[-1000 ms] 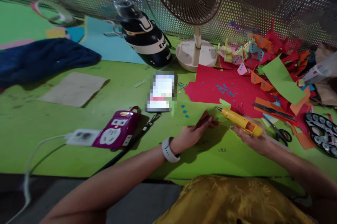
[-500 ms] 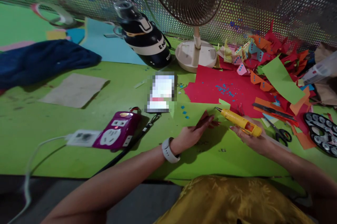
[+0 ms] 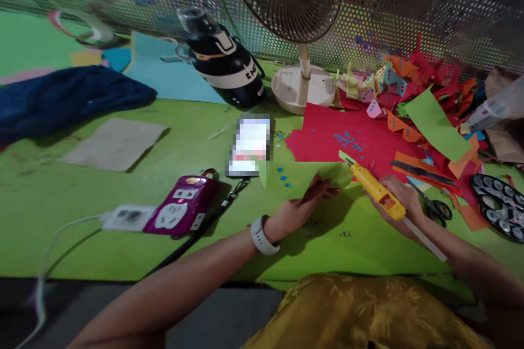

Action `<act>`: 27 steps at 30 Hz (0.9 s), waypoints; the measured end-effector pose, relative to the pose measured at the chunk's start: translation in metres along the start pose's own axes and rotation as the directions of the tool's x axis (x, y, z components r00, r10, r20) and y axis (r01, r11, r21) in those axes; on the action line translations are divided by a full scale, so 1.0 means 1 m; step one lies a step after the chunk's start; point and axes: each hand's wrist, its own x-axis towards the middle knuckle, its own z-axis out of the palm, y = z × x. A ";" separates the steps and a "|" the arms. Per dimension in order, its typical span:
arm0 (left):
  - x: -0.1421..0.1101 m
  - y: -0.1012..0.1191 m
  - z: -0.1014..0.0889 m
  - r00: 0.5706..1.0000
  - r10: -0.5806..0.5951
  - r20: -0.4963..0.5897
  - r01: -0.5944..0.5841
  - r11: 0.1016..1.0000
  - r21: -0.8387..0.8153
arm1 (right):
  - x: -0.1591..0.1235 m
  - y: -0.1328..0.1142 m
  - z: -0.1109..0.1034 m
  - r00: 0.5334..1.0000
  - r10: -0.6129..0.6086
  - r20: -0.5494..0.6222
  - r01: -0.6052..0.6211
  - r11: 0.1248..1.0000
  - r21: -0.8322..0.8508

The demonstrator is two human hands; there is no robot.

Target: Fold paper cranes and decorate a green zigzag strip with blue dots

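My left hand (image 3: 305, 204), with a pale watch band on the wrist, is closed on a folded light green paper (image 3: 301, 177) that bears blue dots on its left part. My right hand (image 3: 395, 199) grips a yellow glue gun (image 3: 380, 190), from whose back end a clear glue stick (image 3: 423, 238) sticks out. The gun's dark nozzle lies close to a raised flap at the paper's right end; whether they touch I cannot tell. Past the paper, a red sheet (image 3: 319, 133) carries scattered blue paper bits (image 3: 347, 140).
Scissors (image 3: 438, 210) and a black palette (image 3: 497, 207) lie to the right, below a heap of cut paper (image 3: 434, 81). A phone (image 3: 250, 144), a purple power adapter (image 3: 176, 206), a dark bottle (image 3: 229, 67) and a fan (image 3: 305, 84) stand or lie around the middle and left.
The glue gun has moved slightly right and turned steeper, its nozzle now at the paper's right flap. The green paper has shifted a little in my left hand.
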 end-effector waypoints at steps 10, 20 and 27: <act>0.006 0.033 0.011 0.998 -0.061 -0.012 0.061 0.997 -0.039 | -0.053 0.047 -0.078 0.951 0.040 -0.306 -0.182 0.874 -0.450; 0.008 0.041 0.011 0.990 -0.141 -0.031 0.134 0.979 -0.151 | -0.152 0.121 -0.128 0.738 0.279 -0.614 -0.617 0.647 -0.448; 0.009 0.035 0.009 0.989 -0.127 -0.078 0.109 0.974 -0.200 | -0.169 0.124 -0.124 0.780 0.334 -0.529 -0.618 0.539 -0.572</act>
